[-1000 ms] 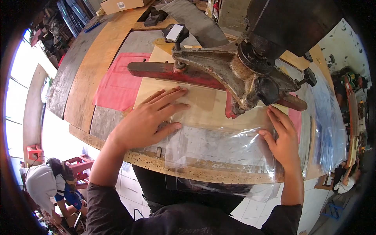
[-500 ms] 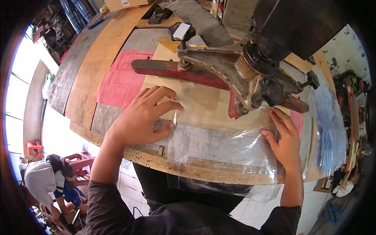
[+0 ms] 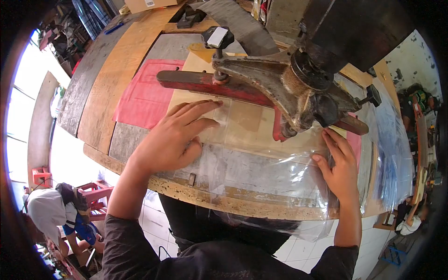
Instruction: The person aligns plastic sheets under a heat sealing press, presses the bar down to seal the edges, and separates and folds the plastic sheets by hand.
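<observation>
A clear plastic sheet (image 3: 261,179) lies over a pale yellow board (image 3: 191,88) and hangs past the table's front edge. My left hand (image 3: 172,140) is at the sheet's left edge, its index and middle fingers stretched out over it and its thumb bent. On the sheet's right side rests my right hand (image 3: 339,169), fingers extended and thumb apart, with the fingertips close beneath the press. The machine press (image 3: 289,88), a worn metal head with a dark red bar (image 3: 186,79), stands just beyond both hands. Whether the bar touches the sheet is unclear.
A pink sheet (image 3: 147,93) lies on the table at left. More clear plastic (image 3: 392,158) drapes over the right side. The worn wooden table edge (image 3: 242,207) curves in front of me. A person in a white head covering (image 3: 46,210) is at lower left, near red stools.
My left hand's fingers have straightened and reached forward and right along the sheet's left edge, which now lies flatter. My right hand stays nearly in place.
</observation>
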Tool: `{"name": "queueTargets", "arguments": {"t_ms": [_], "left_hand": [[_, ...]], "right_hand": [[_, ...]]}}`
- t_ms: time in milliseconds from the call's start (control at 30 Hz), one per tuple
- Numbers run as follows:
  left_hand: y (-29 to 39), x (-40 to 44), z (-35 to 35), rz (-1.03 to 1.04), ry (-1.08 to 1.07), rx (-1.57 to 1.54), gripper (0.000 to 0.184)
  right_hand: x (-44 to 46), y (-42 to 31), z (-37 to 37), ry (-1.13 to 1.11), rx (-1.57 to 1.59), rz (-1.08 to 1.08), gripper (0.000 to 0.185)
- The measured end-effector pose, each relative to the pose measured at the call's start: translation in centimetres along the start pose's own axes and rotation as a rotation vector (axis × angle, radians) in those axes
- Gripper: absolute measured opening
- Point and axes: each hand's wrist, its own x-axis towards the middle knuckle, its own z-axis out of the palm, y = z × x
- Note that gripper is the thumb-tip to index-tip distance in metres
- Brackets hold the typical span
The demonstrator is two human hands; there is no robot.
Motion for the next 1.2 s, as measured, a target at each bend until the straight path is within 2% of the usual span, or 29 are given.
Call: {"name": "queueTargets", "arguments": {"t_ms": [200, 700, 1200], "left_hand": [[0.2, 0.3, 0.9, -0.016, -0.016, 0.007, 0.038], [1.2, 0.1, 1.0, -0.145, -0.007, -0.043, 0.043], [1.4, 0.3, 0.8, -0.163, -0.001, -0.057, 0.044]], "right_hand": [[0.0, 0.0, 0.0, -0.009, 0.02, 0.007, 0.063], [-0.1, 0.0, 0.1, -0.007, 0.013, 0.004, 0.064], [-0.1, 0.0, 0.3, 0.025, 0.009, -0.006, 0.064]]}}
